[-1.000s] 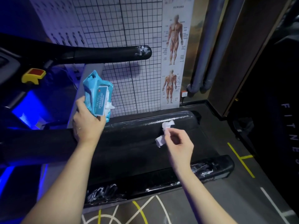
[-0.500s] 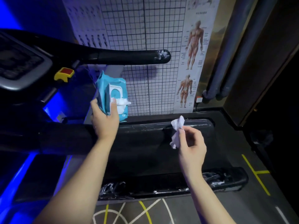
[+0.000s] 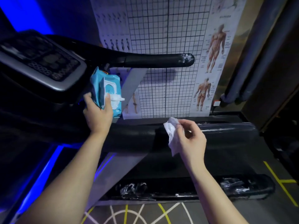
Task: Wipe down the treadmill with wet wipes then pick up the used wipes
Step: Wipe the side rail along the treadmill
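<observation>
Open passage above the treadmill belt (image 3: pixel 218 159) is bounded overhead by the handrail (image 3: pixel 153 60), leftward by the console (image 3: pixel 40 62), apparently behind by the wall chart (image 3: pixel 161 38).

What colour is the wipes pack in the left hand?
Light blue wipes pack with a white flap, in the left hand; head view.

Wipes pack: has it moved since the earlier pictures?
Yes. The wipes pack in the left hand moved left, off the grey upright toward the console.
</observation>
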The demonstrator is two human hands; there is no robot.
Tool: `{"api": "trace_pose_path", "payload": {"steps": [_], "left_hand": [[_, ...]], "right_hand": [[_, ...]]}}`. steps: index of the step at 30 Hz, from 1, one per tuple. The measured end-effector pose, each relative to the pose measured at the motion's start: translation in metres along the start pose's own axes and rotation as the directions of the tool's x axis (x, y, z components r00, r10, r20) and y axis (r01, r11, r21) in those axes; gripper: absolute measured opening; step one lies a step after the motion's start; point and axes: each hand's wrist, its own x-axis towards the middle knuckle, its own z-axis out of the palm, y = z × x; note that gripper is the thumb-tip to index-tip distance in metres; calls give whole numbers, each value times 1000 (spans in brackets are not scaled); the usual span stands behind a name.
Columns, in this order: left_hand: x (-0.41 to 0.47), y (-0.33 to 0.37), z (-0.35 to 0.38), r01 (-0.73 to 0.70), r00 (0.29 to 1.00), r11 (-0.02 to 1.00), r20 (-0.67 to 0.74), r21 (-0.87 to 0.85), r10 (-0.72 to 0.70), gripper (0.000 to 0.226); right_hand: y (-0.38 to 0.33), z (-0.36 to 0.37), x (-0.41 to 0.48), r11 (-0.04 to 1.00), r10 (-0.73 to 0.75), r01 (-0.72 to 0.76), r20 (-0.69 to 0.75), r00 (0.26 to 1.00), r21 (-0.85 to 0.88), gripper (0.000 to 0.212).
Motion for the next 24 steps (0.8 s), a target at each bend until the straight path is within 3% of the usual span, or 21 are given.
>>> {"api": "trace_pose_path", "payload": {"steps": [9, 12, 16, 18, 21, 24], "left_hand": [[20, -15, -7, 80, 989, 994, 134, -71, -70, 52], [17, -13, -12, 55, 989, 993, 140, -105, -40, 43], [17, -14, -12, -11, 977, 998, 213, -64, 24, 38], [16, -14, -14, -73, 961, 997, 266, -18, 75, 45], [13, -11, -19, -193, 897, 981, 411, 29, 164, 59], [9, -12, -19, -374, 803, 927, 515, 40, 302, 67]], "right_hand": [[-11, 86, -14, 982, 28, -25, 15, 1000, -185, 6], [-12, 111, -7, 982, 43, -46, -21, 999, -181, 5], [-4, 121, -2, 933, -36, 45, 31, 999, -357, 5], [1, 117, 0, 844, -146, 180, 107, 983, -506, 14], [10, 104, 8, 584, -312, 347, 191, 931, -734, 18], [16, 93, 11, 512, -323, 345, 197, 926, -787, 18]]}}
